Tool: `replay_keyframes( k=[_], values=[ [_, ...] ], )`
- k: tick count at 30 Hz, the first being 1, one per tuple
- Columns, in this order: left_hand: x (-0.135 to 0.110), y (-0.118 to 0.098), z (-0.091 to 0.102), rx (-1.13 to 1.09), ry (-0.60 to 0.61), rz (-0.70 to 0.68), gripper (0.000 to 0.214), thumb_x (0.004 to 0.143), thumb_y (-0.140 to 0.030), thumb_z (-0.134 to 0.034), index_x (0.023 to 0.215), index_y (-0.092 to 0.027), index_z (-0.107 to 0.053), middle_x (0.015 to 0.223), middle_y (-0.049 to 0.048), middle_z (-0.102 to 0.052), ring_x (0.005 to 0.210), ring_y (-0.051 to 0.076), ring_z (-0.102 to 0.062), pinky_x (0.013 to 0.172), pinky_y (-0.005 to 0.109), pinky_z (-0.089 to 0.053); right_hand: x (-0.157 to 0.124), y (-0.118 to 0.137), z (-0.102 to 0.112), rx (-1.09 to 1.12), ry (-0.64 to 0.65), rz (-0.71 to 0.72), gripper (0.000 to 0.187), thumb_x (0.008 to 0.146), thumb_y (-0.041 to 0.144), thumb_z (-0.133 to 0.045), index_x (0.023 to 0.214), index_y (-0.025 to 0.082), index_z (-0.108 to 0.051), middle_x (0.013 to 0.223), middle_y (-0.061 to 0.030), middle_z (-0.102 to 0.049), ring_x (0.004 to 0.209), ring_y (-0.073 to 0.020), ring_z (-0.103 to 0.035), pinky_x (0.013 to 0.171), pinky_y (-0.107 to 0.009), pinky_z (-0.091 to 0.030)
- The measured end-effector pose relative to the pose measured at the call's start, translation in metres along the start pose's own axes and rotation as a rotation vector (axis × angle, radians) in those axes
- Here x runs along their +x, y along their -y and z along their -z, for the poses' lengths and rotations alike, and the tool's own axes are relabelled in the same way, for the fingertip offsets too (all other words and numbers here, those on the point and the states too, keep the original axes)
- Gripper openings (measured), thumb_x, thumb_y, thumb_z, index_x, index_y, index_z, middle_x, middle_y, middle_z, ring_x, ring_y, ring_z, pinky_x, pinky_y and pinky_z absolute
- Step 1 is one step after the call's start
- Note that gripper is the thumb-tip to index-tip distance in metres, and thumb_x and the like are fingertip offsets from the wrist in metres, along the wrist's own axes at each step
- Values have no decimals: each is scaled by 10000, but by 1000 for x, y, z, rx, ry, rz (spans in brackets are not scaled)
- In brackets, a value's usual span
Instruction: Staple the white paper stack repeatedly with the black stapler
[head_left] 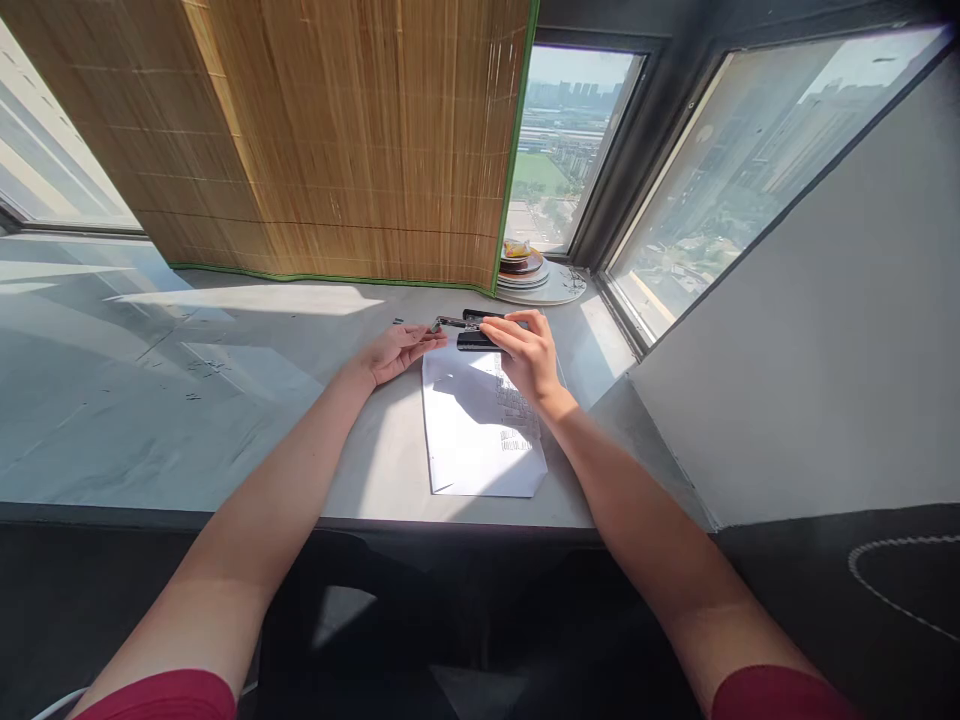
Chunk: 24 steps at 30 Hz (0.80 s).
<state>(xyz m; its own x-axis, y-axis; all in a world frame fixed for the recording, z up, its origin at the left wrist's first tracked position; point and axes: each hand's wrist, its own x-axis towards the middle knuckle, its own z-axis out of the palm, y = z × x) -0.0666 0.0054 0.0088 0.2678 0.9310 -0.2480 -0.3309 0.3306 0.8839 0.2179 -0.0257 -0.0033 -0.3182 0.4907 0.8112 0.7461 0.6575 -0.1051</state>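
Above the sheet, my right hand (526, 352) grips a black stapler (478, 342) that is hinged apart, its bright metal magazine showing between the two dark halves. My left hand (399, 350) is turned palm up at the stapler's left end. Its thumb and fingertips pinch together beside the tip of the metal part; whatever small thing they hold is too fine to make out. Under the stapler lies a white sheet of paper (465, 430), with print along its right side and hand shadows across it. A small dark bit, perhaps staples (397, 321), rests just behind my left fingers.
Several loose staples (210, 368) are scattered on the grey counter (300, 400) to the left. Stacked plates (525, 280) stand in the back right corner by the window. A bamboo blind (337, 150) hangs down along the back. A white wall (810, 320) bounds the right side.
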Motion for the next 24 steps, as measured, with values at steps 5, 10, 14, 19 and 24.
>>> replay_keyframes(
  k=[5,10,14,19,24],
  values=[
    [1,0,1,16,-2,-26,191,1069,-48,-611,1056,-45,-802,1088,175,-826,1040,184,-840,946,170,-672,1,1,0,31,24,-37,491,993,25,-580,1243,358,-842,1250,18,-846,1163,-274,-674,1064,-505,-547],
    [3,2,2,91,-35,-137,126,1052,-174,-729,994,-100,-813,1057,135,-838,863,137,-827,791,162,-678,1,0,0,85,36,-270,351,927,108,-654,1178,270,-839,1156,-64,-847,1073,-293,-694,975,-490,-566],
    [4,3,2,208,-39,-260,301,926,-392,-908,1036,-122,-834,1089,147,-850,730,132,-782,638,202,-630,-1,1,2,247,195,-436,248,812,226,-780,1054,225,-832,985,-40,-834,916,-260,-731,870,-390,-563],
    [-1,2,-1,290,-62,-514,433,826,-569,-942,929,-162,-840,905,101,-833,572,98,-632,509,233,-463,-1,9,2,437,441,-455,200,787,266,-826,977,204,-818,891,1,-803,806,-199,-700,749,-300,-522],
    [-13,8,-13,785,-25,-638,380,896,-519,-859,729,-192,-758,701,52,-712,663,167,-623,631,301,-458,5,19,7,355,435,-171,279,931,420,-814,1117,212,-808,1079,-78,-799,1019,-274,-672,942,-422,-565]
  ],
)
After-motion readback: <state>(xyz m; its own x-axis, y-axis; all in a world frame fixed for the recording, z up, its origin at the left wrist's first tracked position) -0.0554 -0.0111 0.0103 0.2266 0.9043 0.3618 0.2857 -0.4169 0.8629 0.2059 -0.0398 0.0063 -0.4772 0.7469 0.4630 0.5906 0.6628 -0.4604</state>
